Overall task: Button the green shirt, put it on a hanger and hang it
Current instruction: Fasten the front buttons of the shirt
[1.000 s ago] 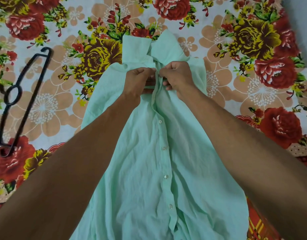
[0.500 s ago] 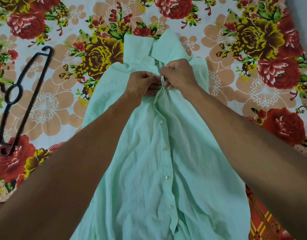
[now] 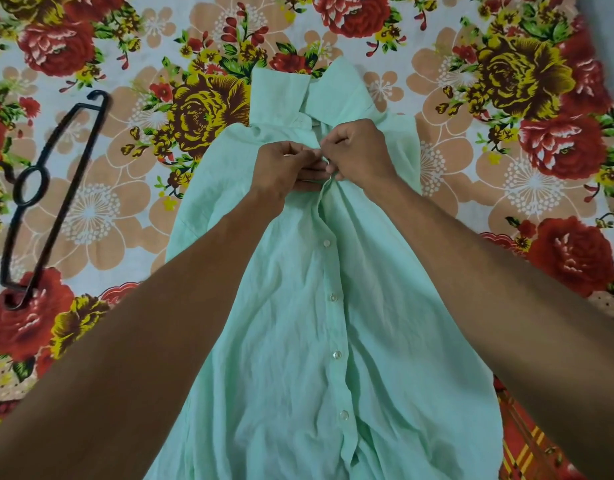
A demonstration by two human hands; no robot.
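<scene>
Shirt (image 3: 298,341) green, flat on floral bedsheet (image 3: 506,168) | left hand (image 3: 284,168) and right hand (image 3: 361,150) pinch its placket just below collar (image 3: 298,88) | black hanger (image 3: 52,199) well left of shirt

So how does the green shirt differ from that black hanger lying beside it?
The green shirt is pale, soft and wrinkled; the hanger is black and thin. The green shirt lies spread in the middle, the hanger off to its left, apart. The left hand and right hand pinch the green shirt below its collar; neither touches the hanger. Both lie on the floral bedsheet.
</scene>
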